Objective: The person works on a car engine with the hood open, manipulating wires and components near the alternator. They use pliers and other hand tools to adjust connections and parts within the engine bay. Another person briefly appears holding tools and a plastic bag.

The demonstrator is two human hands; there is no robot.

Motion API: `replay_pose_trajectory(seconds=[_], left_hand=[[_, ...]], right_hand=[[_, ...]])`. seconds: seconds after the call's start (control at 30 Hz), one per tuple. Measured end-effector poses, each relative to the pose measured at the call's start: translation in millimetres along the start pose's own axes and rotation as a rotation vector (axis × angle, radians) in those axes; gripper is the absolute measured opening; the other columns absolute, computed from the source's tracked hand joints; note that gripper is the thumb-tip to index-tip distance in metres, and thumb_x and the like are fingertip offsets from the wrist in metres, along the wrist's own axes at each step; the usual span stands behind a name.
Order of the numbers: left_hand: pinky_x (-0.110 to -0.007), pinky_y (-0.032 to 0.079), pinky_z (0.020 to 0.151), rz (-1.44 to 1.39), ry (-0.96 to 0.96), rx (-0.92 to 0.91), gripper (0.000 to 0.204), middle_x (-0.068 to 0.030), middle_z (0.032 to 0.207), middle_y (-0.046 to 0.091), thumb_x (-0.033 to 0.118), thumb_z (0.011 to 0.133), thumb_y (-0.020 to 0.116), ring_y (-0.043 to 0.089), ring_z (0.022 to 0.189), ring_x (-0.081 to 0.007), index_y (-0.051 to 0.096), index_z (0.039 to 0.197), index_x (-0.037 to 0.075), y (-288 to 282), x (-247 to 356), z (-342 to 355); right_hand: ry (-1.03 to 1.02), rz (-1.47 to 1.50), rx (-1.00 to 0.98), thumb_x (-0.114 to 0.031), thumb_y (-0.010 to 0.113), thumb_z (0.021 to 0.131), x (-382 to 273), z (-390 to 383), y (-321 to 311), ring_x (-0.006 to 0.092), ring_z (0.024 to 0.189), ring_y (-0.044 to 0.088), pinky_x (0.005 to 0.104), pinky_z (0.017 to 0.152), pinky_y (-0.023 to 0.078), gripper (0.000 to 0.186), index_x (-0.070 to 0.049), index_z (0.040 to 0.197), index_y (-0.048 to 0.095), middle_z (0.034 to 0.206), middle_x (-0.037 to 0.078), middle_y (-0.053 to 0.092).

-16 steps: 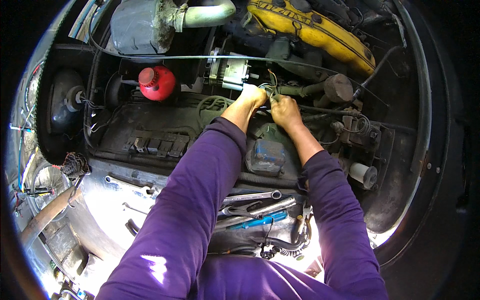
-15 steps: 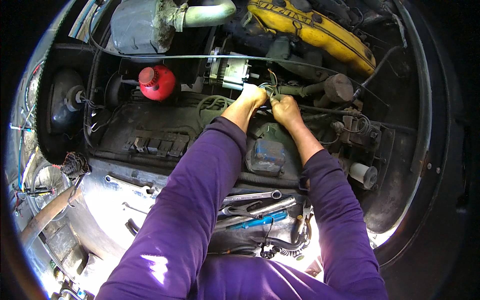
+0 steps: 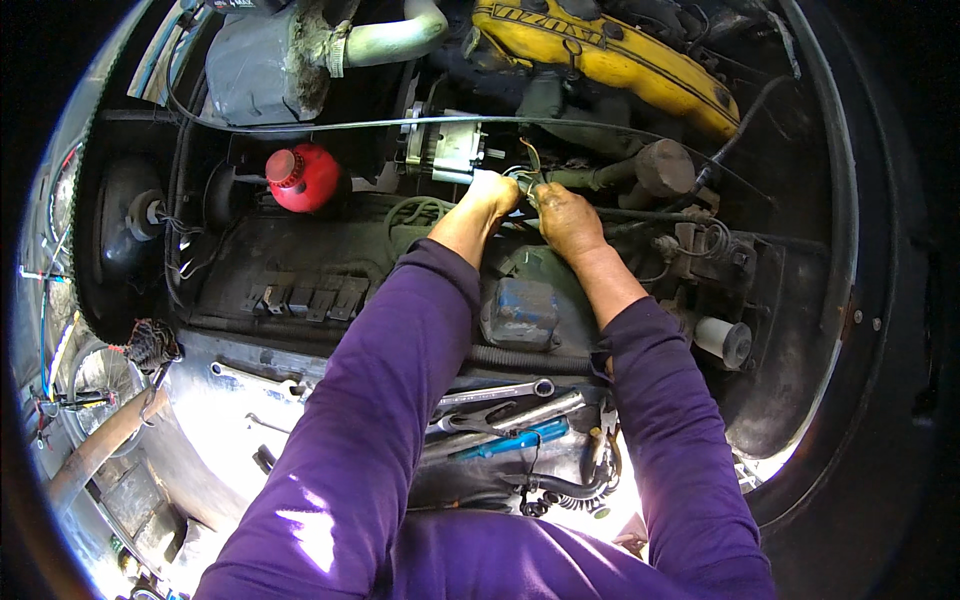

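Observation:
A silver alternator point(image 3: 455, 140) sits in the engine bay, with a short threaded stud on its right side. Just below it, my left hand point(image 3: 492, 195) is closed on a small bundle of wires point(image 3: 527, 170). My right hand point(image 3: 565, 220) grips the same bundle from the right, its thumb close beside my left hand; loose wire ends stick up above both hands. What exactly lies inside my fingers is partly hidden. A dark round cylinder point(image 3: 665, 168) on a hose stands right of my hands.
A red reservoir point(image 3: 307, 185) and grey housing point(image 3: 255, 80) are left; a yellow engine cover point(image 3: 620, 70) lies behind, a thin cable point(image 3: 360, 125) crossing before it. Wrenches point(image 3: 495, 394) and a blue-handled tool point(image 3: 515, 440) rest along the front. A bicycle wheel point(image 3: 100, 390) shows far left.
Both hands have shifted slightly left in the picture, along with much of the engine bay, so the view has moved a little. My grip on the wires looks much the same.

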State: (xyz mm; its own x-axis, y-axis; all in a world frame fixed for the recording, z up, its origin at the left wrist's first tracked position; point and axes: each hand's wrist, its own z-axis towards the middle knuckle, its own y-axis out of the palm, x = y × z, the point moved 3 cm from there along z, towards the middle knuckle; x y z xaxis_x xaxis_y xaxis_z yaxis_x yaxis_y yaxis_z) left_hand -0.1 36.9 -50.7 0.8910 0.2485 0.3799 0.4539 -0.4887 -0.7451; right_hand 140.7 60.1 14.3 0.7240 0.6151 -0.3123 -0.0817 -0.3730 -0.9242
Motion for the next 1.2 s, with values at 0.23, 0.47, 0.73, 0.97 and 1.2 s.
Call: replay_pose_trajectory(seconds=[0.23, 0.47, 0.73, 0.97, 1.2], left_hand=[[-0.039, 0.055, 0.083, -0.319, -0.069, -0.045, 0.04, -0.0202, 0.111, 0.073, 0.026, 0.095, 0.054, 0.071, 0.1, -0.0299, 0.07, 0.117, -0.003, 13.2, -9.7, 8.8], [-0.04, 0.056, 0.083, -0.141, -0.04, 0.014, 0.031, -0.0184, 0.105, 0.074, 0.025, 0.092, 0.058, 0.072, 0.096, -0.0309, 0.075, 0.108, 0.004, 7.1, -6.0, 4.7], [-0.038, 0.055, 0.082, 0.128, 0.095, 0.006, 0.03, -0.0141, 0.104, 0.074, 0.033, 0.097, 0.056, 0.072, 0.095, -0.028, 0.075, 0.11, 0.015, 3.9, -2.5, 3.4], [-0.041, 0.057, 0.08, -0.018, 0.049, 0.042, 0.027, -0.0157, 0.106, 0.075, 0.022, 0.088, 0.061, 0.072, 0.098, -0.0313, 0.076, 0.11, 0.014, 4.8, -5.7, 0.6], [-0.039, 0.056, 0.078, -0.006, 0.002, -0.1, 0.025, -0.0198, 0.107, 0.073, 0.023, 0.09, 0.061, 0.073, 0.095, -0.0325, 0.074, 0.106, 0.008, -4.3, -4.7, 7.3]], right_hand=[[-0.06, 0.039, 0.088, -0.016, 0.055, 0.093, -2.9, 4.2, 5.2, 0.042, 0.09, 0.068, 0.0502, 0.082, 0.055, 0.017, -0.003, 0.094, 0.065, 0.095, 0.021, 0.069], [0.464, 0.695, 0.064, -0.023, 0.057, 0.095, 4.3, 14.3, 24.7, 0.0331, 0.067, 0.063, 0.0447, 0.061, 0.049, 0.022, -0.003, 0.089, 0.064, 0.078, 0.016, 0.066], [0.512, 0.887, -0.013, -0.023, 0.054, 0.1, 19.5, 8.4, 17.6, 0.0219, 0.062, 0.053, 0.0361, 0.052, 0.041, 0.018, -0.006, 0.095, 0.06, 0.075, 0.009, 0.058], [-0.102, -0.065, 0.119, -0.017, 0.055, 0.092, -3.7, 3.9, 4.3, 0.0407, 0.089, 0.068, 0.0522, 0.077, 0.056, 0.014, -0.006, 0.099, 0.06, 0.093, 0.017, 0.067], [0.077, 0.117, 0.004, -0.023, 0.05, 0.095, 0.0, 8.3, 11.5, 0.0435, 0.104, 0.067, 0.0516, 0.09, 0.055, 0.029, -0.003, 0.102, 0.07, 0.105, 0.025, 0.07]])
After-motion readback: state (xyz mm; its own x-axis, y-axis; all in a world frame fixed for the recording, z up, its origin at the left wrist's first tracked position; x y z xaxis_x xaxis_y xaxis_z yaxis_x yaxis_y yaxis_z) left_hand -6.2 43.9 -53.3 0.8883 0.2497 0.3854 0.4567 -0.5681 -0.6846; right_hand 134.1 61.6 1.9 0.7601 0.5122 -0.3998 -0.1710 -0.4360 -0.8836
